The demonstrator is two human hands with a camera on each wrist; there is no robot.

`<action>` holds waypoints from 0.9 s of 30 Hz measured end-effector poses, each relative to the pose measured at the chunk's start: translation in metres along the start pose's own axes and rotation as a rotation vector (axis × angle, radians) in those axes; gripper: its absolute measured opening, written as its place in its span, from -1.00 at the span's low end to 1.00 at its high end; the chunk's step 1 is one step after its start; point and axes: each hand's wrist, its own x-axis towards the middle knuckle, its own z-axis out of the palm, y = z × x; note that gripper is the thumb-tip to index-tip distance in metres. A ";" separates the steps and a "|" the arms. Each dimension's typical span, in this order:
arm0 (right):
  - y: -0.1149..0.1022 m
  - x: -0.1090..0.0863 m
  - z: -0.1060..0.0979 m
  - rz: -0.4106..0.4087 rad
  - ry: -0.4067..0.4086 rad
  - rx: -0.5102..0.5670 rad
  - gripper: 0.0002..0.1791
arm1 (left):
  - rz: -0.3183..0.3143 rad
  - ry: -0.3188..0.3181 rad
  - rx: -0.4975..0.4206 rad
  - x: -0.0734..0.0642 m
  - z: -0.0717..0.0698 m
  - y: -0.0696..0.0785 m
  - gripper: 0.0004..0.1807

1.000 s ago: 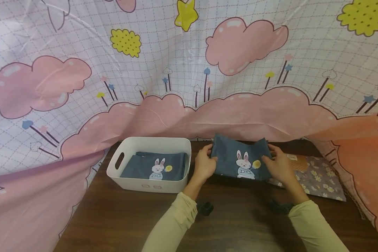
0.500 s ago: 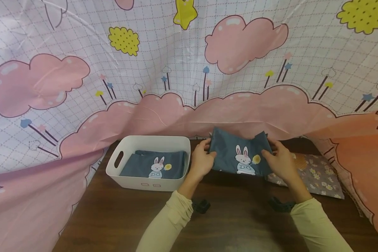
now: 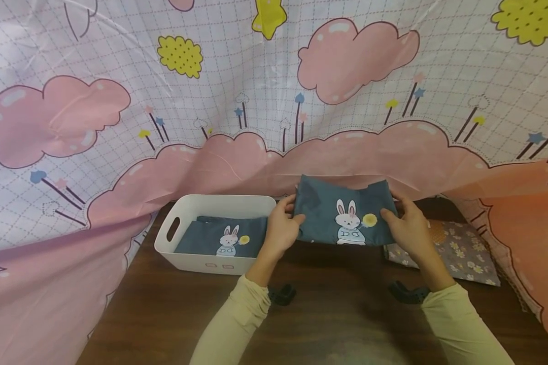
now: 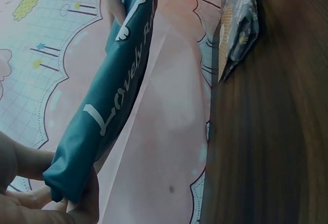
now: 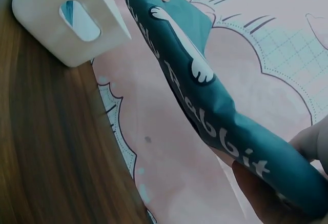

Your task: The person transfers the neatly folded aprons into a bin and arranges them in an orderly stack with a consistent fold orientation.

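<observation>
Between my two hands hangs a folded blue-green cloth [image 3: 319, 218] with a rabbit and a yellow flower printed on it, lifted over the table. My left hand [image 3: 283, 225] pinches its left edge, thumb in front and fingers behind. At the opposite edge my right hand [image 3: 410, 223] grips it the same way. White lettering runs along the cloth's lower fold [image 4: 110, 106] in the left wrist view; the word "Rabbit" shows in the right wrist view. To the left, a white plastic basket [image 3: 201, 262] holds a matching folded rabbit cloth [image 3: 194, 238].
A folded grey-brown floral cloth [image 3: 468, 253] lies on the right of the dark wooden table [image 3: 338, 314], partly behind my right forearm. A pink and white printed curtain [image 3: 237, 162] hangs round the back and sides.
Both hands have raised the folded cloth, then shifted it slightly left, closer to the basket. The basket and the floral cloth stay in place.
</observation>
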 end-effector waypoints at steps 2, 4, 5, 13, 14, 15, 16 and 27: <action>-0.002 -0.001 0.000 0.012 -0.013 0.033 -0.30 | -0.001 0.007 0.003 0.000 -0.003 0.001 -0.38; -0.004 -0.002 0.001 0.022 -0.022 0.066 -0.29 | 0.002 0.013 0.012 0.000 -0.007 0.001 -0.39; -0.005 -0.003 0.001 0.025 -0.023 0.083 -0.30 | 0.004 0.014 0.015 0.000 -0.008 0.002 -0.40; -0.017 -0.010 0.005 0.005 -0.017 0.141 -0.34 | -0.003 0.019 0.010 -0.002 -0.022 0.004 -0.41; -0.019 -0.011 0.005 0.001 -0.013 0.144 -0.35 | 0.005 0.027 0.014 -0.002 -0.023 0.004 -0.42; -0.021 -0.012 0.005 0.000 -0.012 0.148 -0.35 | 0.013 0.034 0.021 -0.002 -0.024 0.004 -0.42; -0.022 -0.012 0.006 -0.003 -0.012 0.152 -0.36 | 0.016 0.041 0.021 -0.003 -0.025 0.004 -0.42; -0.029 -0.016 0.023 -0.015 -0.025 0.151 -0.38 | 0.035 0.106 0.044 -0.007 -0.041 0.000 -0.46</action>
